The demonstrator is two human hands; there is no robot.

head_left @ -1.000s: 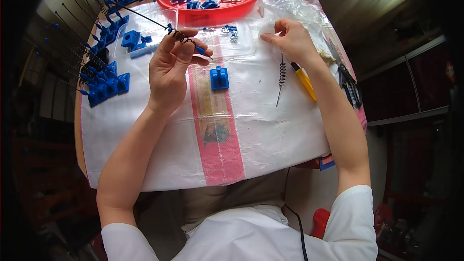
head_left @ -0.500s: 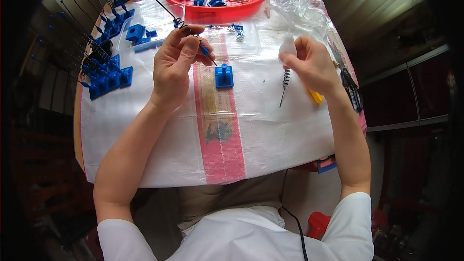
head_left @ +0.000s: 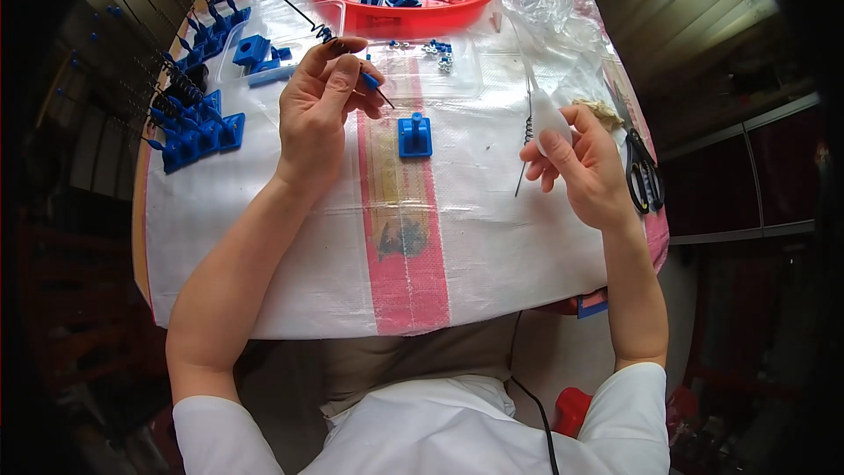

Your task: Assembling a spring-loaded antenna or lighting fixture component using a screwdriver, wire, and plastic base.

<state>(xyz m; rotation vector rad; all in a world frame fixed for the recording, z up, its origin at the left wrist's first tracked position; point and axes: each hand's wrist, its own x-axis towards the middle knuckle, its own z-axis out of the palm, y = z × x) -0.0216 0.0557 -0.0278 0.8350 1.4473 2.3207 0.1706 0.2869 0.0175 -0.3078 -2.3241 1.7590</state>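
Note:
My left hand (head_left: 318,114) is closed on a thin black wire (head_left: 290,2) with a coiled section near the fingers. A small blue sleeve (head_left: 370,81) sits on its lower end, whose bare tip slants toward a blue square base (head_left: 415,138). That base stands on the table with a short upright peg, apart from both hands. In my right hand (head_left: 591,167) is a white squeeze bottle (head_left: 552,120), its narrow nozzle pointing up and away from me. Just left of the bottle lies another black coiled wire (head_left: 528,130), partly behind it.
Blue bases with upright wires (head_left: 198,136) line the left edge. A clear tray (head_left: 230,70) holds blue parts, beside small blue-and-white pieces (head_left: 444,57). At the back are a red basin (head_left: 396,19) and a plastic bag (head_left: 549,0). Black-handled scissors (head_left: 644,178) lie at right.
My right hand has come nearer to me and turned, bringing the white bottle into fuller sight with its nozzle away from me. The yellow item by that wrist is no longer visible. My left hand stays nearly still.

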